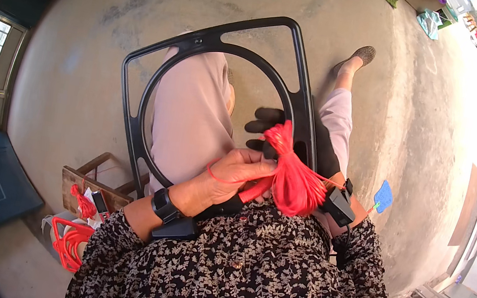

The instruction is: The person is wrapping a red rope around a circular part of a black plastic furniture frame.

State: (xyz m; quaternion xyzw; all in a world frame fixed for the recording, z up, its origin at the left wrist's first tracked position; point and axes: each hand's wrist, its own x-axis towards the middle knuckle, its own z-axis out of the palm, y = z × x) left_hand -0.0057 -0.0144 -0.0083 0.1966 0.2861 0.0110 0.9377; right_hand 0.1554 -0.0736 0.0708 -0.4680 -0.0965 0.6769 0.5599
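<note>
My bare left hand [234, 176] is mostly closed, fingers bent and thumb pressed in, with hold of a thin red cord strand [222, 181] that loops back over the hand. Its fingertips meet a thick gathered bundle of glossy red cord [298, 186], which lies in front of my waist, between my two hands. My right hand [324, 152], in a black glove, is behind the bundle, its fingers apart and partly bent; the cord hides the palm, so I cannot tell how firmly it grips.

A black, smooth-looking frame with a large round opening [199, 43] stands tilted over my thighs, one side passing between the bundle and my gloved wrist. Near my left elbow, a small brown wooden desk [75, 184] bears a second red cord bundle [82, 202] and a dark rectangular device [99, 202]. Just below are thick red loops [66, 246]. To my right is a flat blue paddle-shaped piece [382, 197].
</note>
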